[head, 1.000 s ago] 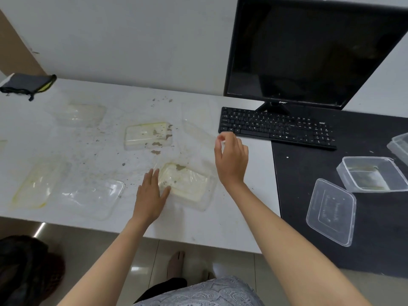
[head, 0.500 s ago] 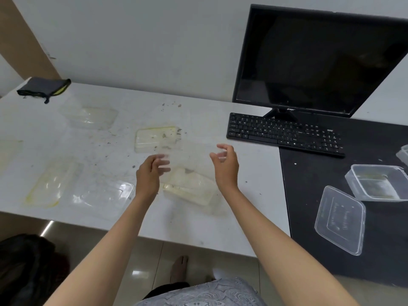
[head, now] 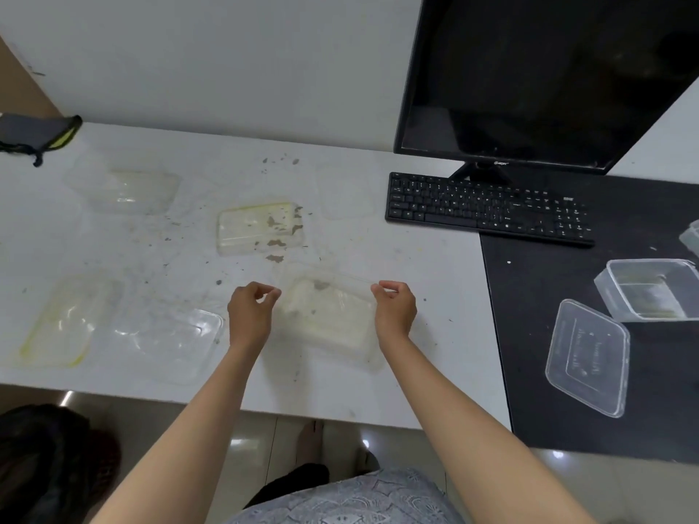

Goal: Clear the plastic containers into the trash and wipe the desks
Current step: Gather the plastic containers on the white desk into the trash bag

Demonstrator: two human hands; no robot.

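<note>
Plastic container (head: 333, 315) on white desk (head: 416, 296); left hand (head: 249, 315), right hand (head: 395, 310) fingers pinching its ends.

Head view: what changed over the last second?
Right hand left the thin clear lid near the keyboard and came back; left hand lifted off the table. Both now pinch the far corners of a clear lid, held over the soiled container. The other containers and lids, and the pouch, stayed put.
</note>
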